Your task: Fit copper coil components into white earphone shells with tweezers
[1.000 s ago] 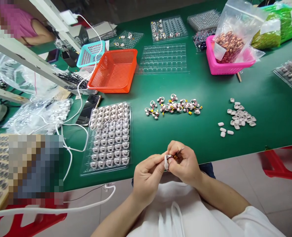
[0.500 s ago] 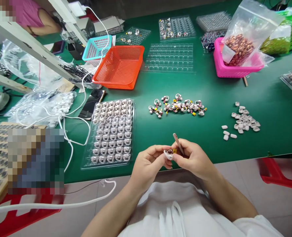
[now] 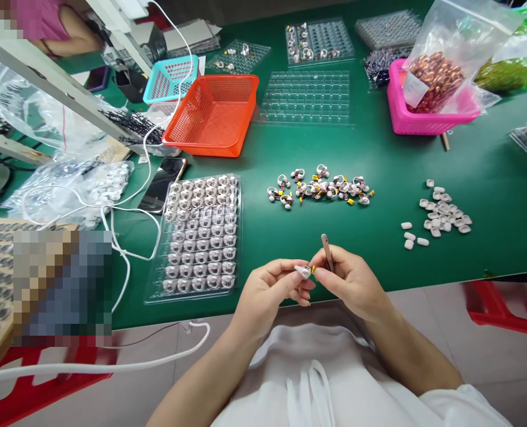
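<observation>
Close to the table's front edge, my left hand (image 3: 263,293) pinches a small white earbud part (image 3: 303,271) between thumb and fingertips. My right hand (image 3: 356,284) is closed beside it, with thumb and index finger at a small yellow piece (image 3: 314,270) by the earbud; whether the two are joined I cannot tell. A slim, flat brownish tool (image 3: 326,250) sticks up out of the right hand, its lower end hidden. Beyond both hands lies a pile of white earbud parts with yellow bits (image 3: 330,188). Small white caps (image 3: 444,209) are scattered to the right.
A clear tray (image 3: 203,234) of white shells lies left, near a phone (image 3: 163,184) and a white cable (image 3: 154,260). Farther back are an orange basket (image 3: 214,118), a transparent tray (image 3: 308,98) and a pink basket (image 3: 432,121) with a bag of copper-coloured pieces. Another person's arm (image 3: 74,29) shows top left.
The earbud part has turned in my left fingers, so its opening shows less. My right hand has shifted slightly and the tool stands more upright. The camera view has moved a little.
</observation>
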{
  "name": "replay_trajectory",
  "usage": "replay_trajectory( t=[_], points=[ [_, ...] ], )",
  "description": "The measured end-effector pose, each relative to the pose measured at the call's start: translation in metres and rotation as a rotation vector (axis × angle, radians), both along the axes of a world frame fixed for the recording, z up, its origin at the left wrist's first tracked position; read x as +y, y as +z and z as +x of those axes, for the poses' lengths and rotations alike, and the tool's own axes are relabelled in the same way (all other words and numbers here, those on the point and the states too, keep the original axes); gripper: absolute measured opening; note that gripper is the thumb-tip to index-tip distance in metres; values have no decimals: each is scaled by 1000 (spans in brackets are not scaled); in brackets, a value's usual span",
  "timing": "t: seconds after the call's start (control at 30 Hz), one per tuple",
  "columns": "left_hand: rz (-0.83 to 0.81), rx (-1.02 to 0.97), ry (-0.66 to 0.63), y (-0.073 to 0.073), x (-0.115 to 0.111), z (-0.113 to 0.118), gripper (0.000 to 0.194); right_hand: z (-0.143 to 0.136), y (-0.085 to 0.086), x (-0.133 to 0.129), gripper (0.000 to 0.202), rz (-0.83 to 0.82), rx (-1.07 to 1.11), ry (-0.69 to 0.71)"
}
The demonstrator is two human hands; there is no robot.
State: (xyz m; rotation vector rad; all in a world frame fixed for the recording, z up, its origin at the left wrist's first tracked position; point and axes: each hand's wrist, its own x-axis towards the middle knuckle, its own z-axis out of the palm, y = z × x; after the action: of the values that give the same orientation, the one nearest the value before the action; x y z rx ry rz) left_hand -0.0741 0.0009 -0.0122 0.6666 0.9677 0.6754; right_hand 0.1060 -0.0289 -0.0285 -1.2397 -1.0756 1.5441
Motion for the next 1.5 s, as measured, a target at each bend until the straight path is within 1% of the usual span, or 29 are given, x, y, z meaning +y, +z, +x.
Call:
replay_trajectory(
  t=[0.13, 0.23, 0.3, 0.4, 0.47, 0.53, 0.63, 0.73, 0.83, 0.97, 1.1, 1.23, 1.37, 1.5],
  points=[
    [-138, -47, 9, 4, 5, 2, 26, 0, -3, 1, 14, 20, -17, -12],
    [-159, -69, 1, 3, 5, 2, 26, -1, -4, 2, 13, 21, -20, -15],
    [-116, -61, 5, 2, 2, 1, 24, -1, -4, 1, 12, 16, -15, -11],
    [49, 23, 9, 0, -3, 0, 20, -2, -3, -2, 7, 1, -1, 1],
    [164, 82, 2, 1, -7, -1, 20, -2, 0, -3, 8, -2, -12, 12],
    [233, 109, -10, 2, -9, -1, 21, -3, 3, -3, 7, 12, -33, 39],
    [293, 121, -17, 2, -10, -1, 20, -5, 8, -3, 4, 75, -102, 42],
    [345, 137, -3, 1, -10, -1, 15, -8, 11, -2, 8, 150, -204, -9],
    [379, 158, 0, 0, -11, -1, 16, -11, 9, -3, 10, 214, -278, -31],
    [449, 219, -24, 0, -13, -2, 20, -14, 3, -4, 11, 281, -358, -66],
    [474, 233, -26, 0, -14, -2, 22, -16, 0, -4, 12, 290, -385, -70],
    [485, 240, -1, 1, -15, 1, 21, -17, 4, -2, 14, 273, -392, -78],
    [435, 221, 9, 2, -17, 3, 20, -18, 7, 0, 15, 291, -416, -92],
    [397, 193, 24, -1, -17, 4, 18, -20, 2, -1, 17, 305, -403, -127]
  ],
)
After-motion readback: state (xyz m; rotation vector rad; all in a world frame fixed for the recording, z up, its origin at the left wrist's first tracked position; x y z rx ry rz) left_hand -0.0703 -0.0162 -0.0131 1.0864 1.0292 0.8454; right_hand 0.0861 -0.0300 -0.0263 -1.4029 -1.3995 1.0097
